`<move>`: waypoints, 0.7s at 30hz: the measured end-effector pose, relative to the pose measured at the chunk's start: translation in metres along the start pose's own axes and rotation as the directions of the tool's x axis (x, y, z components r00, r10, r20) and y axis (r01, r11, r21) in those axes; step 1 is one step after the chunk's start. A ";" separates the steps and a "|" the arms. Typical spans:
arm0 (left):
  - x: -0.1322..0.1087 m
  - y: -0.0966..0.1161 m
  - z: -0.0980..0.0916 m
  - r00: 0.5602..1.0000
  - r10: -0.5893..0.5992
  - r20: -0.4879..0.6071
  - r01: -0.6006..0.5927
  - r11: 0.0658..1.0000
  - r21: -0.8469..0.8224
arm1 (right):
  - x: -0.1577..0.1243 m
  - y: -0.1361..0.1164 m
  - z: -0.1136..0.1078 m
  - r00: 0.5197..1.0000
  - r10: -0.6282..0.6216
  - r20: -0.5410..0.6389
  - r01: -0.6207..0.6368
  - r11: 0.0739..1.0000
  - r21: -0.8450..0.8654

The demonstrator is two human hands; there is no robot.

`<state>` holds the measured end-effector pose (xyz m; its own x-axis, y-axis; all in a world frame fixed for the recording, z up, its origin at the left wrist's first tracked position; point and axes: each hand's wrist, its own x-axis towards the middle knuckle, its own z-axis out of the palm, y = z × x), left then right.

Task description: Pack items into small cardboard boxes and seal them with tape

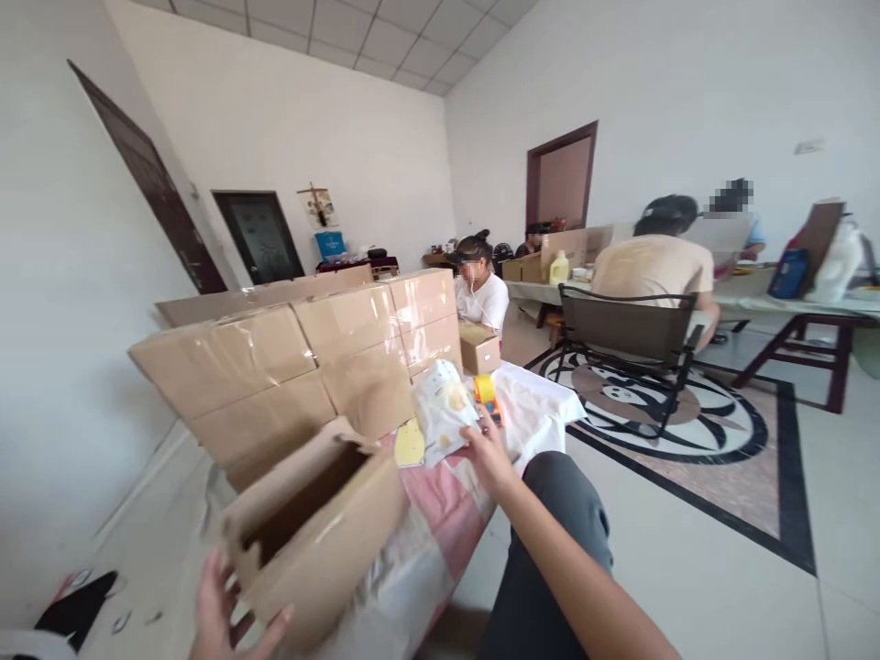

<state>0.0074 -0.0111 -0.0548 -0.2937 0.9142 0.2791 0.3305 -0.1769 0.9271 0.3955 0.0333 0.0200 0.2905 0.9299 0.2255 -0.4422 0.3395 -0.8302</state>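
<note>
An open cardboard box (330, 541) lies tilted on the covered table, its dark opening facing up. My left hand (230, 610) is at the box's near left end, fingers spread around the corner. My right hand (489, 454) has its fingers closed on the near right edge of a white printed bag (442, 412). Beside the bag lies a yellow card (410, 444). Just behind my right hand is an orange tape dispenser with yellow tape (485, 392).
Taped cardboard boxes (357, 357) are stacked behind the open box. A person in white (488, 298) sits beyond, near a small box (479, 348). Another person (650, 261) sits in a dark chair (625, 321) at the right. My knee (567, 513) is beside the table.
</note>
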 end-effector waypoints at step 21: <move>0.022 0.099 0.037 0.685 0.506 0.525 -0.706 0.640 0.304 | 0.030 -0.047 0.052 0.892 0.007 0.451 -0.033 0.998 0.050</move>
<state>0.0674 0.0050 0.0341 0.4369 0.7278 0.5286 0.6916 -0.6475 0.3199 0.3812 0.0523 0.0921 -0.1270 0.8961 0.4252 -0.4934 0.3148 -0.8109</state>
